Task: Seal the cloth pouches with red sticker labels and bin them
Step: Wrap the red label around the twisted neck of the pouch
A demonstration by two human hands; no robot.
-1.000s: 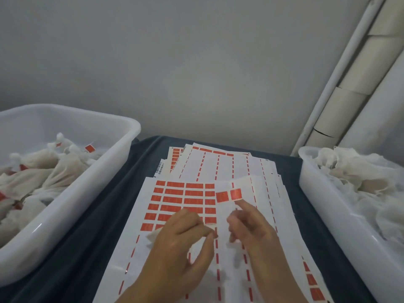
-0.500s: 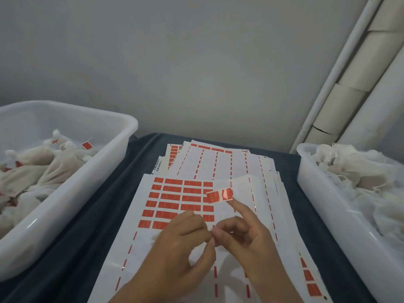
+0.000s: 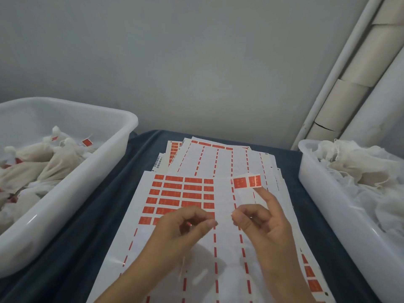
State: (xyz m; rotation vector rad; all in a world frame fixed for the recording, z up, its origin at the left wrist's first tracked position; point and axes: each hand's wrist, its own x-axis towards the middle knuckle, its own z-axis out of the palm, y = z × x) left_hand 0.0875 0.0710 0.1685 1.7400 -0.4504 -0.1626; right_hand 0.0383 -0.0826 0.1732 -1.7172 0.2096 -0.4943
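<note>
While I am lifting the red sticker label [image 3: 247, 182] clear of the label sheet [image 3: 175, 193], it is clinging to my right hand's [image 3: 269, 228] raised forefinger tip at about one o'clock, tacky side kept off everything. That hand's thumb and other fingers are curling loosely inward, pinching nothing I can make out. My left hand [image 3: 181, 226] is pinching thumb to fingertips, possibly on a thread; I cannot tell. Unsealed pouches [image 3: 354, 171] are waiting at three o'clock, sealed ones in the left bin [image 3: 113, 136] at nine.
</note>
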